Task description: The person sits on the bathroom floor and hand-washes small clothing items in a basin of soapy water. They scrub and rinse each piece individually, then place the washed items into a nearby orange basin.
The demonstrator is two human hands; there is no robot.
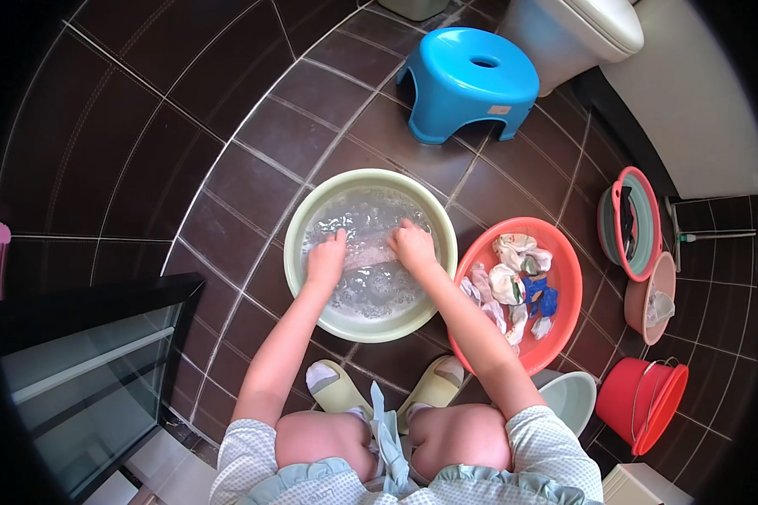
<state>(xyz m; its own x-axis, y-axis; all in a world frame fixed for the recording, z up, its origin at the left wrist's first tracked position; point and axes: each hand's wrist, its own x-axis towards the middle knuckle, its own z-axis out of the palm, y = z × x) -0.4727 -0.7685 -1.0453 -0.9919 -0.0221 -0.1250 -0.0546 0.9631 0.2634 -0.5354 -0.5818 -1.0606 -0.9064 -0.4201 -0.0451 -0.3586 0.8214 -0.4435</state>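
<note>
Dark tiled floor (253, 181); hands (328, 255) (413, 245) curled, pinching pale pink cloth (367, 252) in sudsy basin (379, 328).

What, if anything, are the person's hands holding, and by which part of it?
What looks like a wet, pale pink cloth: the left hand grips its left end, the right hand its right end, inside the pale green basin.

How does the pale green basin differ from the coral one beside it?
The pale green basin holds bubbly water and a pinkish cloth; the coral basin holds a loose pile of white, pink and blue fabrics. The left hand and right hand are in the green basin, neither in the coral one. Both are round and on the tiled floor.
</note>
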